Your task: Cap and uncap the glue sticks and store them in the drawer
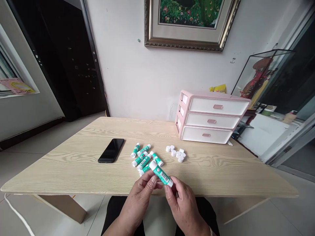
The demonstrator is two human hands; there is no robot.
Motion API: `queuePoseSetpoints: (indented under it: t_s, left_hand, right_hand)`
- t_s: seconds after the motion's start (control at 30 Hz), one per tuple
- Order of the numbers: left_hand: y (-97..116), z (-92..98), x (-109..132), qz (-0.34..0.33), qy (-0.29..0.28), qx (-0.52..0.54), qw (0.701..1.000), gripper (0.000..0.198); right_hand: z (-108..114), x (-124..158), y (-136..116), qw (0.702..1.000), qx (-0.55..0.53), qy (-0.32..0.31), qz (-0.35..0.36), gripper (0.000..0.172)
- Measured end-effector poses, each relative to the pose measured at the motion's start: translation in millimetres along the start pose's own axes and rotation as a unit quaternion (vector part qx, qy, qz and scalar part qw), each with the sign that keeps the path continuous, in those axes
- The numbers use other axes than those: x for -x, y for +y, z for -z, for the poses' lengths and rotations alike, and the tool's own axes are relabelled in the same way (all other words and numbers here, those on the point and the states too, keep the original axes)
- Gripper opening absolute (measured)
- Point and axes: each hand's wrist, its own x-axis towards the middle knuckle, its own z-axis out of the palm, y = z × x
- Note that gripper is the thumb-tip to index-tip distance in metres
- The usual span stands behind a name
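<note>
Both hands hold one green-and-white glue stick [162, 174] just above the table's front edge, tilted with its lower end to the right. My left hand [142, 193] is closed around the tube from the left, thumb on its near side. At the lower right end, my right hand [180, 200] pinches the white end between thumb and fingers. Just beyond lie several more glue sticks [139, 159] in a loose cluster, one partly hidden behind the held one. To their right is a group of small white caps [178, 154].
A black phone [111, 150] lies on the wooden table [81, 157], left of the glue sticks. A pink-and-white drawer unit [211, 119] stands at the back right, with a yellow packet [218, 88] behind its top. The wall is behind the table.
</note>
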Motion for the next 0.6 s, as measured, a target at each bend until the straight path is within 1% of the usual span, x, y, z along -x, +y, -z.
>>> queuePoseSetpoints:
  t_s: [0.1, 0.27, 0.4, 0.47, 0.53, 0.6]
  left_hand:
    - [-2, -2.0, 4, 0.001, -0.014, 0.062, 0.998, 0.029]
    - [2, -5.3, 7, 0.02, -0.033, 0.133, 0.99, 0.027]
    - [5, -7.4, 7, 0.033, -0.046, 0.172, 0.984, 0.025]
    - [4, -7.0, 7, 0.035, -0.044, 0.185, 0.981, 0.023]
    - [4, -5.6, 8, 0.032, -0.04, 0.192, 0.98, 0.021]
    - [3, -4.0, 8, 0.031, -0.038, 0.198, 0.979, 0.02]
  right_hand:
    - [3, 1, -5, 0.999, 0.015, -0.005, 0.03, 0.019]
    - [1, -2, -10, 0.998, 0.03, 0.007, 0.058, 0.011]
    - [0, 3, -10, 0.998, 0.023, -0.007, 0.056, 0.013]
    - [2, 6, -6, 0.998, -0.003, -0.039, 0.045, 0.012]
    - [4, 5, 2, 0.997, -0.039, -0.063, 0.014, 0.009]
    - [7, -2, 17, 0.997, -0.048, -0.05, -0.035, 0.014]
